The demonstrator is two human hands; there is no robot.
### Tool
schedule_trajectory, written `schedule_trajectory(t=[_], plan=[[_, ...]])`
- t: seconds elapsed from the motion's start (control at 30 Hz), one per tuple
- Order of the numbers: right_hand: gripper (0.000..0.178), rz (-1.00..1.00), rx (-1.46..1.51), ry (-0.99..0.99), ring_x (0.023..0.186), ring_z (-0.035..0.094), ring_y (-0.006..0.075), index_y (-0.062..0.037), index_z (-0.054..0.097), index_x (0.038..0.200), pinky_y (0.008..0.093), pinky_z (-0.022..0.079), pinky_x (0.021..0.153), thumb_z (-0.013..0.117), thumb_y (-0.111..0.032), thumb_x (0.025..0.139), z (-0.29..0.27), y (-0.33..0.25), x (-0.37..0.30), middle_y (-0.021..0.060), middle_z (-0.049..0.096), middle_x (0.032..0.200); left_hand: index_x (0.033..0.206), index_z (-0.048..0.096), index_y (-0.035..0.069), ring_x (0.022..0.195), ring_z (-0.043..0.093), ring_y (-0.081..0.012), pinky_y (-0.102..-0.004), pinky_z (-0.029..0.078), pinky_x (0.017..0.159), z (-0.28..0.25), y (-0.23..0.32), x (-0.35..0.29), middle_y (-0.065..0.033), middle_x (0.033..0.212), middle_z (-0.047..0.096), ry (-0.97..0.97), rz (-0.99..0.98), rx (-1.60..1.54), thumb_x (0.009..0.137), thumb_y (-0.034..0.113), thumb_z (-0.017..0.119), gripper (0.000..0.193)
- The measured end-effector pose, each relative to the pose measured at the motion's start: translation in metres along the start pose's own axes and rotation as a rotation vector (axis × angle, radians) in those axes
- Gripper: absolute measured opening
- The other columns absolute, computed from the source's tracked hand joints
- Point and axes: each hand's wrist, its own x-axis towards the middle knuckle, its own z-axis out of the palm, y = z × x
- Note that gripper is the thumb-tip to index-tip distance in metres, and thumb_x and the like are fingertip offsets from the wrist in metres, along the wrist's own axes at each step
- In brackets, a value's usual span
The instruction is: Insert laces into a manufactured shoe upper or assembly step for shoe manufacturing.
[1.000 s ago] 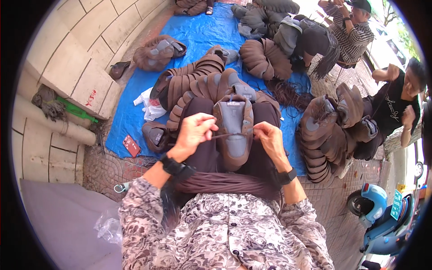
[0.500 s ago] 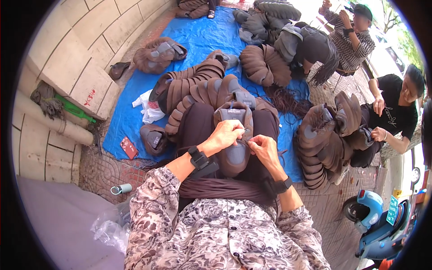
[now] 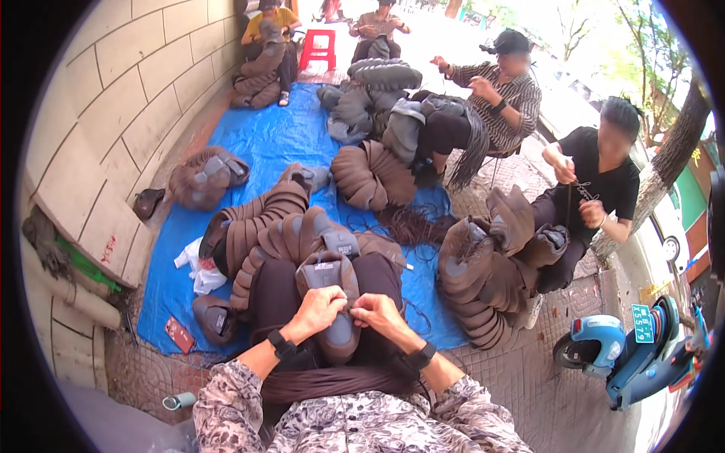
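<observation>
A brown and grey shoe upper rests between my knees, its opening turned away from me. My left hand is pinched over the upper's middle, fingertips pressed together. Close beside it, my right hand is pinched too, the two sets of fingertips almost meeting. Whatever thin thing sits between the fingers is too small to make out. Across my lap lies a thick bundle of brown laces. Just beyond my knees curves a row of nested brown uppers.
Stacked uppers lie on a blue tarp. A single upper and a red phone are at my left, a bottle nearer. A co-worker in black sits at right beside stacked uppers; a blue scooter stands behind.
My view has tilted up, bringing more people and a red stool into sight. Both my hands stay pinched at the upper. The co-worker in black has raised both hands, with a lace between them.
</observation>
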Motion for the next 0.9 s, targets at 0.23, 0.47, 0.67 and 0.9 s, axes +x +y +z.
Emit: schedule_trajectory(t=[0.23, 0.47, 0.67, 0.9], plan=[[0.011, -0.003, -0.083, 0.043, 0.058, 0.060, 0.0091, 0.0025, 0.062, 0.082, 0.0224, 0.049, 0.052, 0.061, -0.008, 0.081, 0.003, -0.007, -0.002, 0.0055, 0.063, 0.067, 0.088, 0.062, 0.001, 0.054, 0.057, -0.0103, -0.0242, 0.046, 0.044, 0.001, 0.003, 0.003, -0.0058, 0.069, 0.062, 0.007, -0.097, -0.135, 0.083, 0.014, 0.056, 0.016], [0.010, -0.104, -0.200, 0.044, 0.058, 0.060, 0.0124, 0.0016, 0.063, 0.081, 0.0262, 0.049, 0.051, 0.064, -0.007, 0.077, 0.006, -0.011, 0.007, 0.0076, 0.062, 0.066, 0.088, 0.061, -0.003, 0.059, 0.059, -0.0116, -0.0213, 0.046, 0.044, -0.008, 0.001, -0.001, -0.0081, 0.074, 0.062, 0.004, -0.087, -0.393, 0.084, 0.009, 0.055, 0.014], [0.019, -0.409, -0.247, 0.054, 0.070, 0.059, 0.0283, -0.0016, 0.061, 0.091, 0.0359, 0.047, 0.065, 0.063, -0.006, 0.072, 0.013, -0.040, 0.017, 0.0124, 0.061, 0.079, 0.087, 0.065, -0.002, 0.052, 0.058, -0.0098, -0.0222, 0.044, 0.043, -0.039, -0.002, -0.032, -0.0071, 0.065, 0.063, 0.450, -0.129, -0.360, 0.077, 0.012, 0.064, 0.017], [0.019, -0.419, -0.612, -0.145, 0.076, 0.062, 0.0295, -0.0028, 0.063, 0.093, 0.0350, 0.048, 0.068, 0.057, -0.010, 0.076, 0.035, -0.044, 0.038, 0.0161, 0.064, 0.084, 0.082, 0.065, -0.001, 0.056, 0.058, -0.0090, -0.0234, 0.047, 0.053, -0.024, -0.020, -0.046, -0.0058, 0.064, 0.062, 0.261, -0.214, -0.057, 0.076, 0.010, 0.063, 0.013]])
